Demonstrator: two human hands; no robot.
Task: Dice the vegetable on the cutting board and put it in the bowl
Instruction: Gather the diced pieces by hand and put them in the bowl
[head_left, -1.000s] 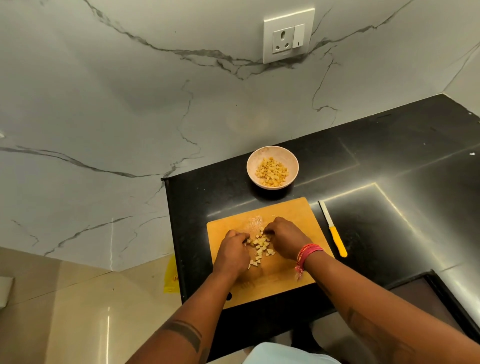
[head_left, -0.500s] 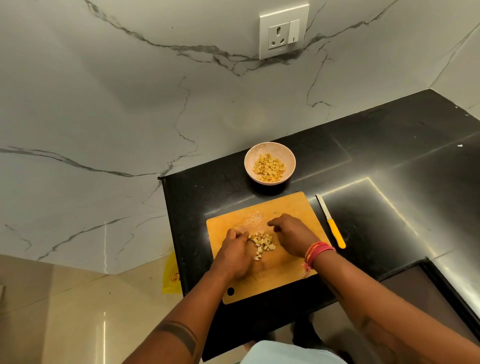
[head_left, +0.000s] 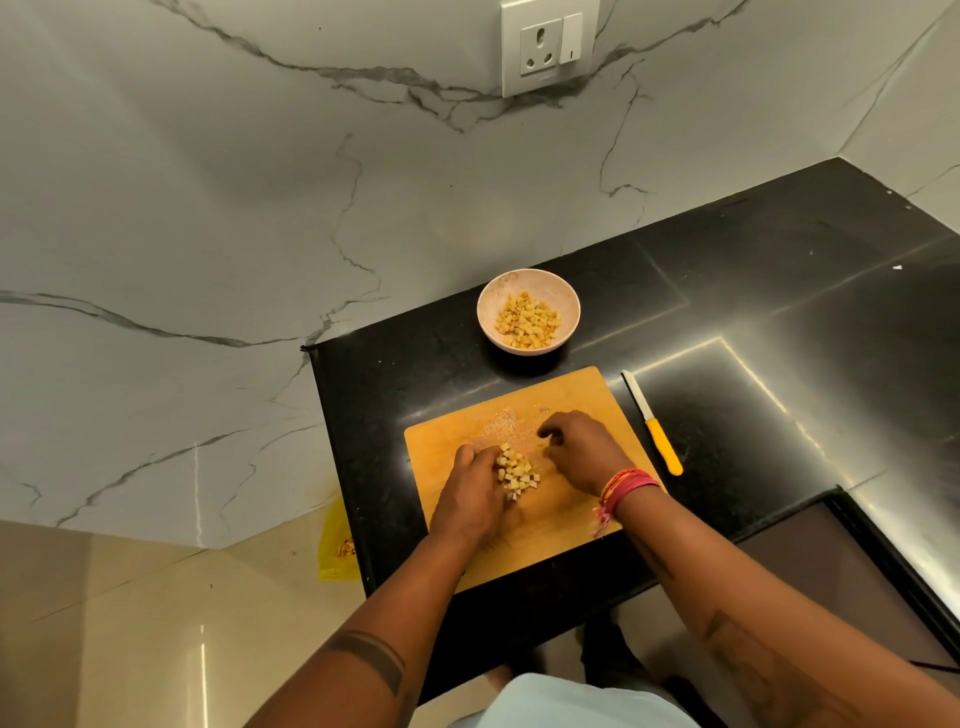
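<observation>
A small pile of pale yellow diced vegetable (head_left: 517, 470) lies in the middle of the wooden cutting board (head_left: 574, 392). My left hand (head_left: 470, 496) sits at the pile's left side, its fingers curled round the nearest pieces. My right hand (head_left: 582, 452) rests on the board just right of the pile, fingers loosely bent, with a small gap to the dice and nothing held. Behind the board stands a pinkish bowl (head_left: 489, 306) holding more diced pieces (head_left: 527, 319).
A knife (head_left: 658, 441) with a yellow handle lies on the black counter (head_left: 753, 322) right of the board, blade pointing away. The counter ends at a left edge by a marble wall with a socket (head_left: 548, 47). A yellow bag (head_left: 337, 548) lies on the floor.
The dice have been pushed into a tighter heap against my left hand. My right hand has drawn back slightly to the right of the pile.
</observation>
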